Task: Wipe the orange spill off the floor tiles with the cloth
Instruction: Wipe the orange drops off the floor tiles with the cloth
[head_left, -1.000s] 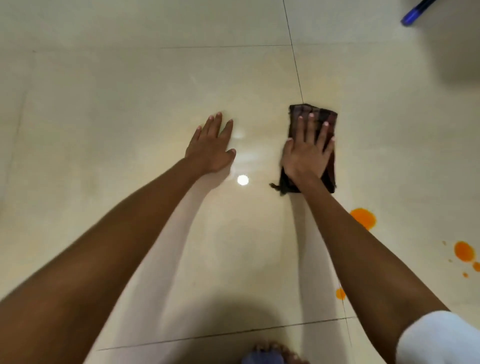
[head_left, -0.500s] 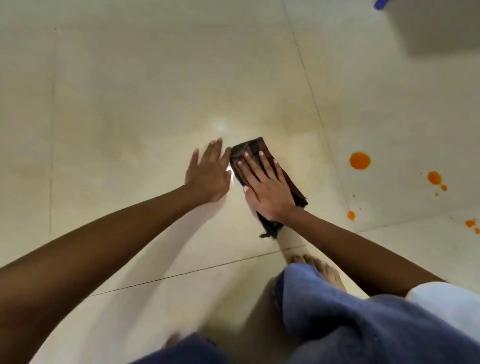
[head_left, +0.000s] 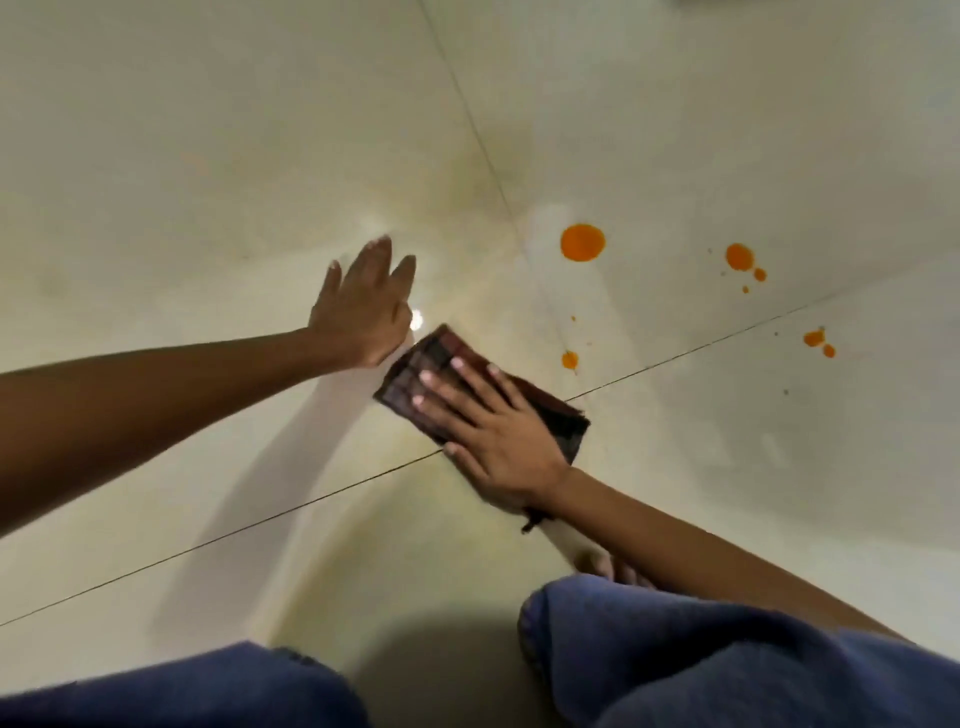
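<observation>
Wiping step: the right hand (head_left: 491, 441), fingers straight, presses the cloth (head_left: 553, 418) flat; the left hand (head_left: 363, 312), fingers extended and holding nothing, braces on the floor (head_left: 208, 156). The next move is probably a slide right onto the nearest orange spot (head_left: 570, 359).

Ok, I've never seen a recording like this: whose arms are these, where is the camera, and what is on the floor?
No machine: a person wears one camera on the head, looking down at their own two hands. The left hand is spread open, fingers straight, low over the cream floor tiles. The right hand presses a dark checked cloth flat on the floor; it grips nothing. Orange spill spots lie beyond the cloth, untouched. The blue fabric at the bottom is the person's trousers.
</observation>
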